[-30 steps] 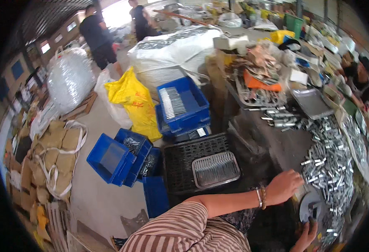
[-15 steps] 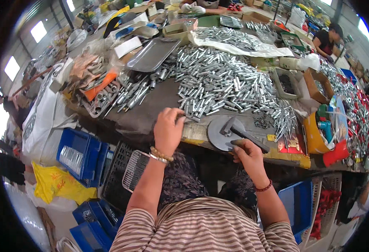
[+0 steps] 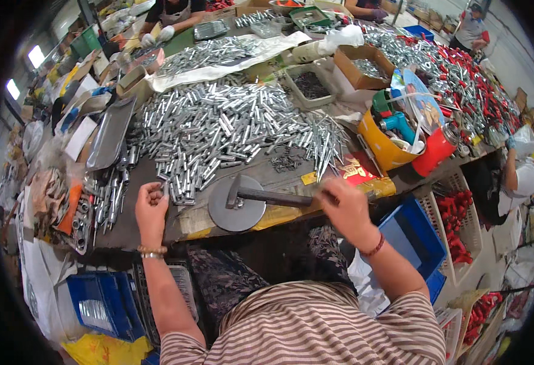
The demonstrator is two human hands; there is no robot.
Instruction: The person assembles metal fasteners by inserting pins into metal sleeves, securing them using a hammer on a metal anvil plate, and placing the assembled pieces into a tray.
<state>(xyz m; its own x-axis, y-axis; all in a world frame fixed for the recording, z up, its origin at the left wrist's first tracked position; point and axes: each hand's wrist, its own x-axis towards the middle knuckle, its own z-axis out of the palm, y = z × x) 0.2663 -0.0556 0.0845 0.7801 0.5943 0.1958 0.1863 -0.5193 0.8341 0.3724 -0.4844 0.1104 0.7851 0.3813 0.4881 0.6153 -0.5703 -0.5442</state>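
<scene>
My left hand [image 3: 151, 213] is closed at the near left edge of the heap, its thumb and fingers pinching a small silvery metal tube [image 3: 166, 190]. My right hand [image 3: 349, 210] is also closed, fingertips bunched together by the end of the hammer's handle; whatever they hold is hidden. The hammer [image 3: 273, 196] lies with its head on a round grey metal disc [image 3: 236, 218] at the table's front edge, handle pointing right. Beyond both hands spreads a big heap of silvery metal tubes [image 3: 218, 125]. A little pile of small dark pins [image 3: 285, 162] lies behind the disc.
To the right stand a yellow tub [image 3: 379, 143] with tools and a red bottle-like container [image 3: 436, 151]. A metal tray [image 3: 110, 134] leans at the left. Blue bins [image 3: 106, 304] sit below the table. Across it, a co-worker's gloved hands [image 3: 157, 36] are visible.
The view has swung to the right, so the table appears turned and shifted left. My right hand has gone from beside the hammer's handle to its end. The left still pinches a tube.
</scene>
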